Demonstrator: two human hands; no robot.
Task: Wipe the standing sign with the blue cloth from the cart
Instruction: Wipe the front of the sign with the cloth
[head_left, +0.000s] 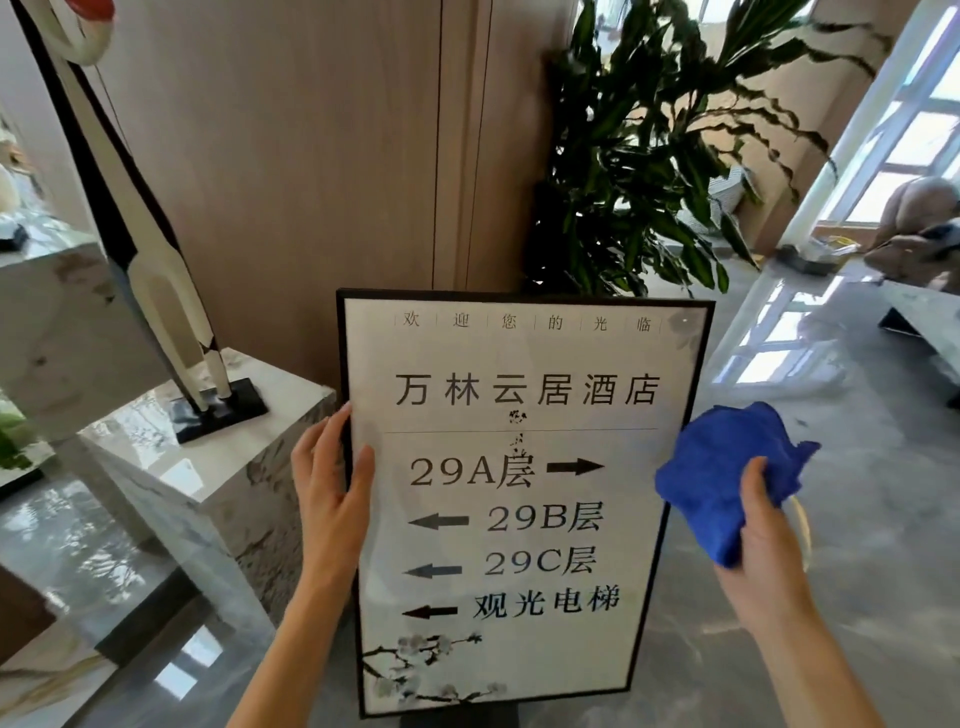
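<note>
Blue cloth (722, 478) bunched in right hand (763, 540) fingers (753, 483); beside sign (519, 499).

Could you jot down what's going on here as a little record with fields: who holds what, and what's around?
sign: black-framed standing sign, upright on the floor, arrows and floor numbers printed
left hand: left hand grips the sign's left edge
right hand: right hand holds a bunched blue cloth at the sign's right edge
behind: potted plant
left side: marble plinth carrying a tall sculpture
floor: glossy grey floor
</note>
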